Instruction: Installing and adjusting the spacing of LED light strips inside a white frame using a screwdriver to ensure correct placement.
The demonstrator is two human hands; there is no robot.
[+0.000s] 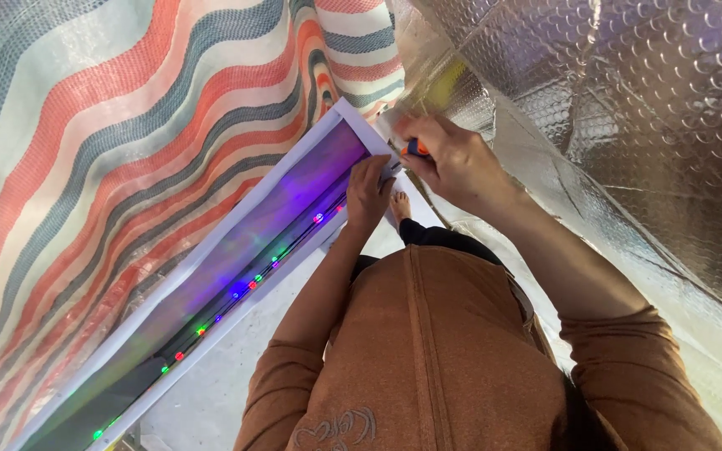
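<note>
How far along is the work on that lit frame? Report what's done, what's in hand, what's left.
Done: the coloured light string already glows along the white frame. In hand: the left hand presses the frame's upper end while the right hand works an orange-handled tool there. Left: that corner; whether other fixings remain cannot be told.

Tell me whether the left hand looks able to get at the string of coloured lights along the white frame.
Probably yes: the left hand rests on the white frame, the string of coloured lights runs just below it, nothing between.
</note>
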